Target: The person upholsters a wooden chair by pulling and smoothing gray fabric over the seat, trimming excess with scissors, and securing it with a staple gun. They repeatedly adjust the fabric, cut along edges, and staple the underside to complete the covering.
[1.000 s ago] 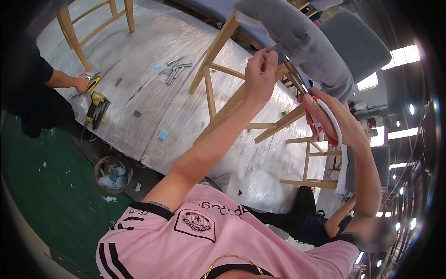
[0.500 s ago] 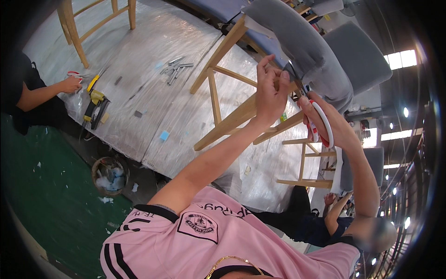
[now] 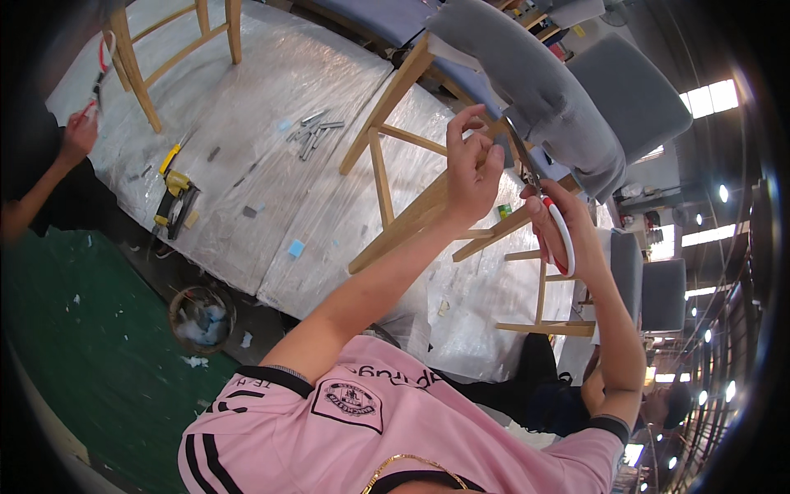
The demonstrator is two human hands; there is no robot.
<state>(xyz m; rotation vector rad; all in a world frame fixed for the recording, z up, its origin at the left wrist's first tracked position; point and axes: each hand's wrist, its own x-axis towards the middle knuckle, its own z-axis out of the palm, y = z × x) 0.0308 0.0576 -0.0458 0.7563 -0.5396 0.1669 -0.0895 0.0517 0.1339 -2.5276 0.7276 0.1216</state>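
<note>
My right hand [image 3: 572, 230] grips scissors [image 3: 559, 226] with white and red handles. Their blades point up and away, alongside the grey upholstered part of a wooden chair [image 3: 535, 82]. Just left of the blades is my left hand [image 3: 473, 177], raised with loosely bent fingers and the thumb apart; nothing shows clearly in it. A small dark grey piece lies behind its thumb, and I cannot tell if they touch. The chair lies tipped over, with its pale wooden legs [image 3: 403, 226] toward me.
A plastic-covered table [image 3: 321, 206] carries a yellow-black staple gun [image 3: 174, 193], metal staple strips [image 3: 313, 132] and a blue scrap [image 3: 295, 248]. Another chair [image 3: 140, 74] stands far left, near a person's hand [image 3: 81, 136] with red-handled scissors. A waste bin [image 3: 200, 321] stands below.
My right hand and scissors have shifted slightly down and left; my left hand has drawn a little away from the upholstery. The co-worker at left has lifted their scissors off the table.
</note>
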